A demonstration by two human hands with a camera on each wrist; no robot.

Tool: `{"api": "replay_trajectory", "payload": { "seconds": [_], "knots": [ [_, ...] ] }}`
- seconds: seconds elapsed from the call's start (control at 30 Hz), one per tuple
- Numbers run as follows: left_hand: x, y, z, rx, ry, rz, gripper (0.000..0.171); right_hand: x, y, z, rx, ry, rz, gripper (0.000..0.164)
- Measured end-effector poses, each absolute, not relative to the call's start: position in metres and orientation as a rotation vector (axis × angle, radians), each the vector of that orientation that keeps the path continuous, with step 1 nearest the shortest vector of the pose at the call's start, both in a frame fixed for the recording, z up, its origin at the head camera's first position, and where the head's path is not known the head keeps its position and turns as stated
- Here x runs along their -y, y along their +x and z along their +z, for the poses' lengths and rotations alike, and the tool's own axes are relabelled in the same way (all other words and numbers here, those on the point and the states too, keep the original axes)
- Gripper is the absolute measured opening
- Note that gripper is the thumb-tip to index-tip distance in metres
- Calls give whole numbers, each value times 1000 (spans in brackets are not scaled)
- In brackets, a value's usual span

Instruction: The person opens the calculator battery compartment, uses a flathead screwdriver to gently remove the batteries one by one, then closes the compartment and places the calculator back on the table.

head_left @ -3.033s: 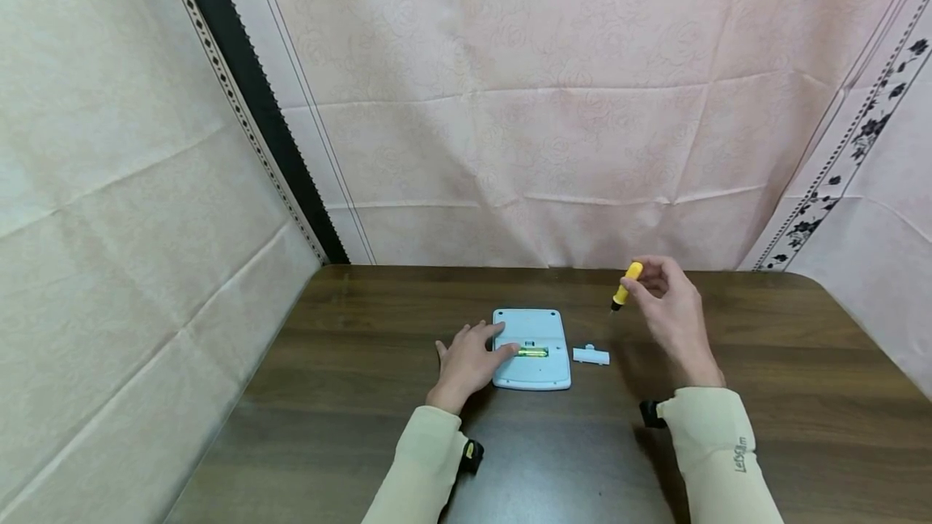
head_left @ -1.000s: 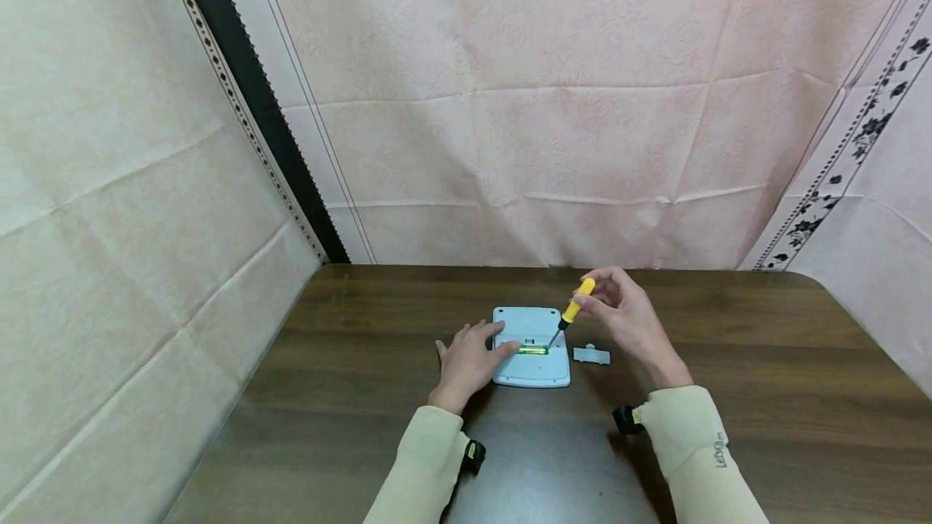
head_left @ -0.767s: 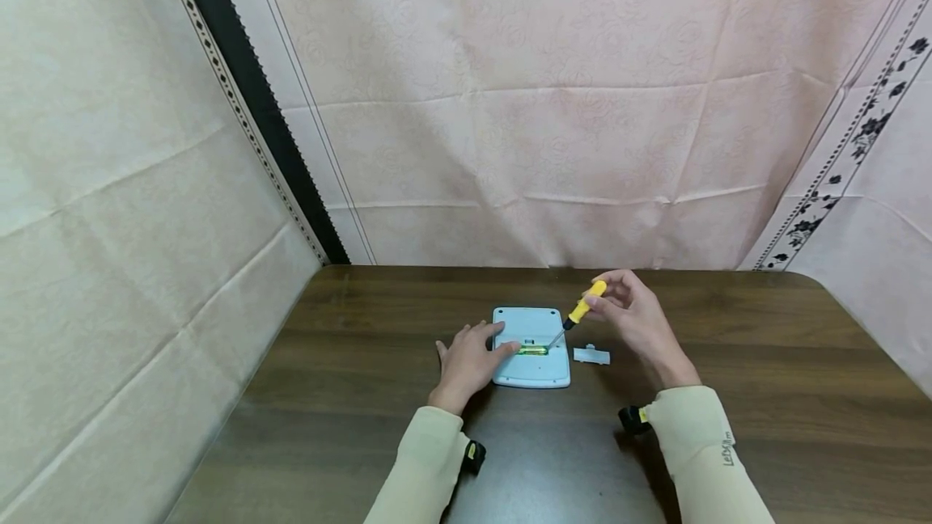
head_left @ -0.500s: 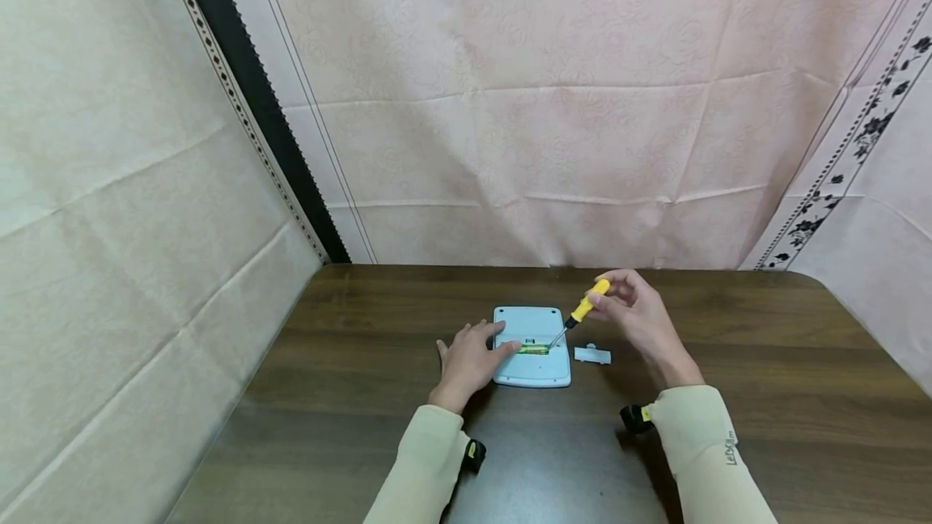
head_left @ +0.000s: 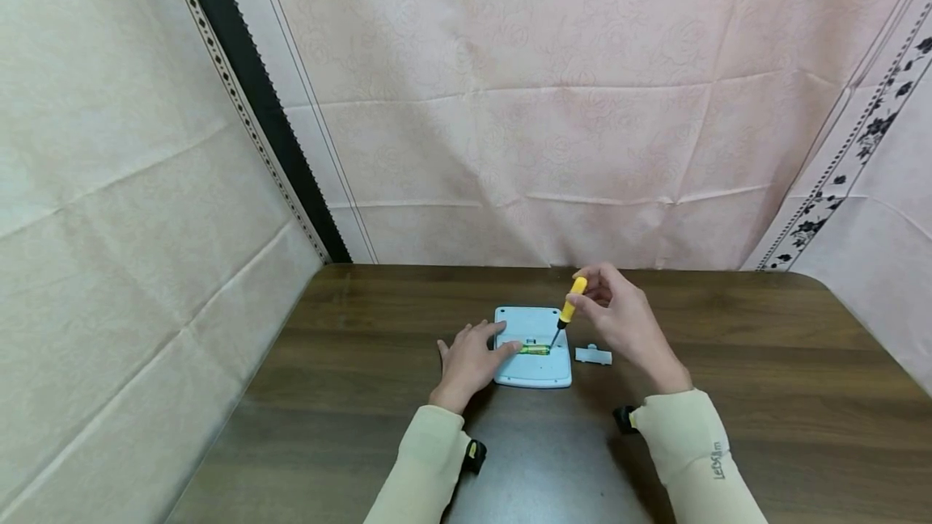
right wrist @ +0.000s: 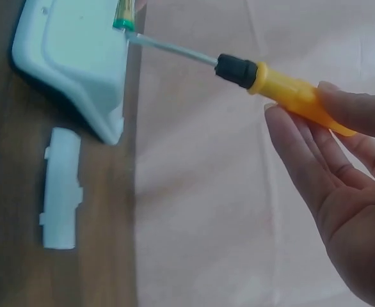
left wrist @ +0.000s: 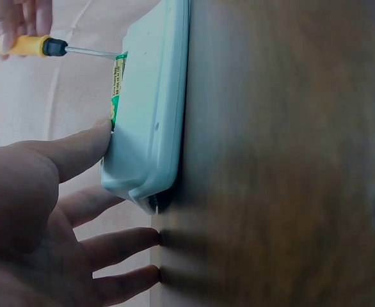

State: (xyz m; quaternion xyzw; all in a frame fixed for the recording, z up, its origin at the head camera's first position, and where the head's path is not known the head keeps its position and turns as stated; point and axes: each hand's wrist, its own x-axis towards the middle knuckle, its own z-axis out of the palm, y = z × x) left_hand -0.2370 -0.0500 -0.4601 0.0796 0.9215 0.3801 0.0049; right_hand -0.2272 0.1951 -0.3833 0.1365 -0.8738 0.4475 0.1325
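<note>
On the table lies a light-blue, calculator-like device (head_left: 534,374), back up, with a green battery (head_left: 536,350) in its uncovered slot. My left hand (head_left: 469,362) rests at its left side. In the left wrist view, the thumb touches the device beside the battery's near end, and two straight fingertips meet the table. My right hand (head_left: 629,318) pinches the yellow handle of a screwdriver (head_left: 571,306) between thumb and fingers. In the right wrist view, the screwdriver's metal tip is at the battery's right end; whether it presses there I cannot tell.
A small light-blue battery cover (head_left: 593,356) with tabs lies just right of the device. The brown wooden table (head_left: 328,427) ends at a pale patterned cloth (head_left: 582,144) behind, with more cloth on the left and right.
My right hand has brought the screwdriver leftward from beyond the cover to the battery's right end. In the last half second its handle has swung left, more upright. The left hand stays put.
</note>
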Motion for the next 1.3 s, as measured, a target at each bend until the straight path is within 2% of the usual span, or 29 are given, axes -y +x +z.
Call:
{"api": "replay_trajectory", "payload": {
  "seconds": [0.33,0.73,1.3],
  "knots": [
    [50,-237,-460,-2890,234,1175,52,-169,-222,-380,2532,515,1138,35],
    [49,-236,-458,-2889,232,1176,53,-160,-225,-384,2501,576,1087,38],
    [49,-237,-459,-2886,229,1182,52,-177,-234,-396,2512,411,1281,38]
  ]
}}
